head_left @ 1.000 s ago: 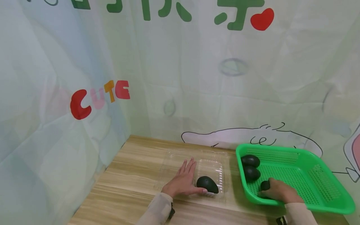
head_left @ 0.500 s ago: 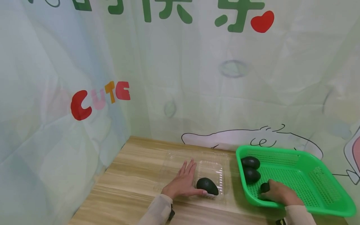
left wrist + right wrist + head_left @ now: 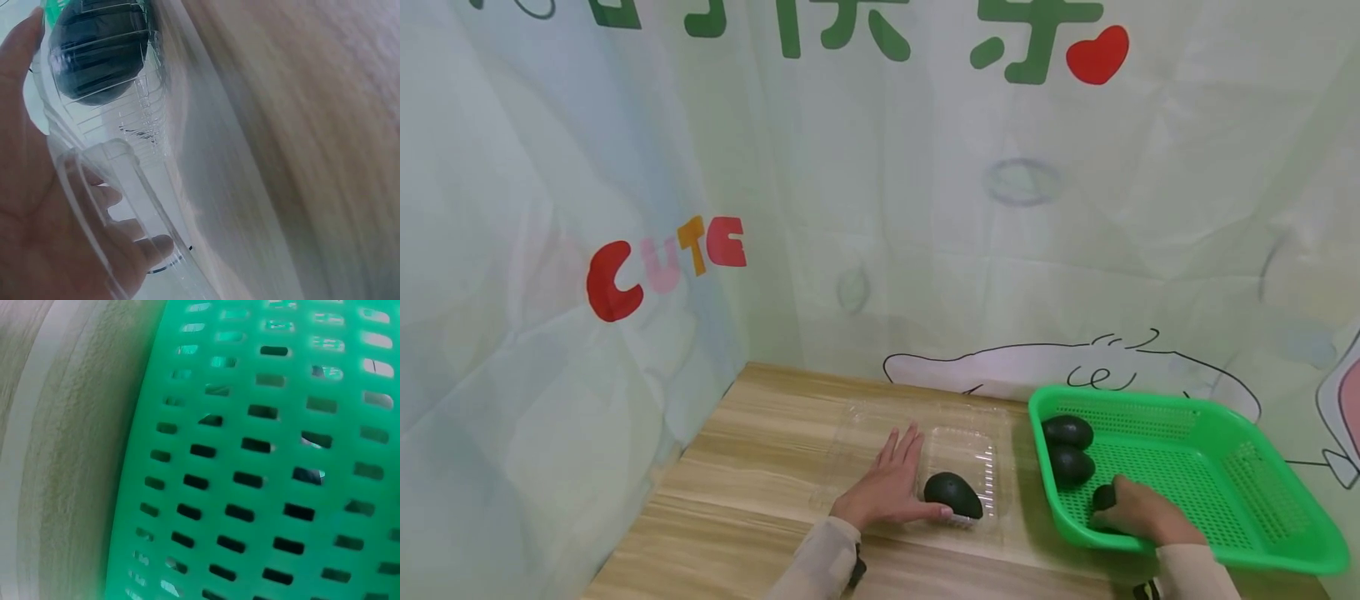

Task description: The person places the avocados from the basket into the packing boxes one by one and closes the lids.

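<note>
A clear plastic clamshell box lies opened out on the table. One dark avocado sits in its right half. My left hand rests on the box with fingers extended, its thumb along the near rim beside the avocado; the left wrist view shows the palm against the clear edge. Inside the green basket, my right hand grips another avocado, mostly covered by the fingers. In the right wrist view the perforated basket wall hides that hand.
Two more avocados, one behind the other, lie against the basket's left side. The wooden table meets a printed cloth backdrop at the back and left.
Both hands stay almost where they were; the right hand keeps its grip on the avocado in the basket. The head view shifts only slightly.
</note>
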Demonstrator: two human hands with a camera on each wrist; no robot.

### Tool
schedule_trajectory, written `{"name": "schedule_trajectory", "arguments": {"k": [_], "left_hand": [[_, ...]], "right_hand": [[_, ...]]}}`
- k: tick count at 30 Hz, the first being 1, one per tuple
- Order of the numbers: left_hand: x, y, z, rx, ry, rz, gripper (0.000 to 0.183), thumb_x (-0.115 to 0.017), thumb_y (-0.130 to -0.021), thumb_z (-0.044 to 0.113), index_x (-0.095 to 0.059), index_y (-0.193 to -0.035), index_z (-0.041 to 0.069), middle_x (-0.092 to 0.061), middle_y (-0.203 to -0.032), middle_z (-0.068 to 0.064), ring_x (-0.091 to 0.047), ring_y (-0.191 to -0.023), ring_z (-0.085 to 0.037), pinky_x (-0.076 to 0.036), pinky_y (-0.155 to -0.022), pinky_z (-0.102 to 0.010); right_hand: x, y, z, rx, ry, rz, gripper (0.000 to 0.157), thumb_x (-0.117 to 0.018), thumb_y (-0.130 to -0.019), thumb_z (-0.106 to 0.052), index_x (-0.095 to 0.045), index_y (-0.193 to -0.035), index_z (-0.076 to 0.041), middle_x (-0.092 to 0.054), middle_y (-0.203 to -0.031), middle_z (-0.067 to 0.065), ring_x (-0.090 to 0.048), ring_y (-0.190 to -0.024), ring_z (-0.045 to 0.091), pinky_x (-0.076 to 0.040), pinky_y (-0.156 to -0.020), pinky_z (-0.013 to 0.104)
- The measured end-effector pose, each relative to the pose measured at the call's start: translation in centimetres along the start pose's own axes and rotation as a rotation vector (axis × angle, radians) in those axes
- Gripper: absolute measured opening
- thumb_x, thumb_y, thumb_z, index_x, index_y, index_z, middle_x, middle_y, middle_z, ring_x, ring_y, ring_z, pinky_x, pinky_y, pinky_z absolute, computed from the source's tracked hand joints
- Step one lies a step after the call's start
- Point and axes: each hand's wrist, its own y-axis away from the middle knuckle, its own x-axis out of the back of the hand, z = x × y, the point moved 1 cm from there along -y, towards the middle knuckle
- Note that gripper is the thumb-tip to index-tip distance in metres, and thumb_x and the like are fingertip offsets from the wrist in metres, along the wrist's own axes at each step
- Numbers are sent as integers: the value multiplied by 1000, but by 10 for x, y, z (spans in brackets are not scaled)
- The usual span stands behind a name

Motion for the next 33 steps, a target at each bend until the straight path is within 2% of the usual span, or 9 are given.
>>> {"name": "schedule_trajectory", "arguments": {"k": [6, 12, 19, 26, 33], "left_hand": [[0, 0, 0, 7, 10, -3, 127, -65, -78, 80, -11, -162, 2, -2, -171, -15, -2, -155, -43, -16, -124, -55], [2, 1, 1, 14, 19, -9, 126, -66, -78, 79, -11, -162, 3, -2, -171, -14, -1, -156, -41, -15, -125, -54], [3, 1, 2, 13, 9, -11, 125, -67, -79, 77, -12, -162, 2, -2, -171, -14, -1, -156, -42, -15, -125, -54], [4, 0, 3, 12, -7, -13, 124, -66, -79, 78, -11, -163, 3, -2, -172, -13, -2, -156, -42, -14, -125, -52], [4, 1, 3, 12, -5, -8, 124, -66, -79, 78, -11, -163, 4, -3, -171, -14, -2, -156, -43, -16, -125, -54]], "right_hand": [[1, 0, -3, -17, -4, -3, 65, -77, -82, -35, -51, -115, 15, -63, -95, 19, -60, -83, 31, -51, -68, 46], [4, 2, -4, -61, 19, 37, 62, -78, -79, -41, -54, -107, 9, -61, -85, 13, -57, -75, 28, -48, -63, 43], [6, 4, -2, -90, 35, 58, 66, -75, -81, -47, -52, -108, 8, -61, -87, 16, -56, -75, 29, -46, -62, 44], [9, 3, -4, -60, 9, 128, 64, -74, -82, -47, -52, -107, 7, -62, -90, 16, -58, -78, 28, -46, -62, 44], [18, 6, -14, -10, 8, 188, 74, -75, -84, -47, -49, -115, 14, -64, -95, 22, -63, -82, 31, -51, -62, 48]]}}
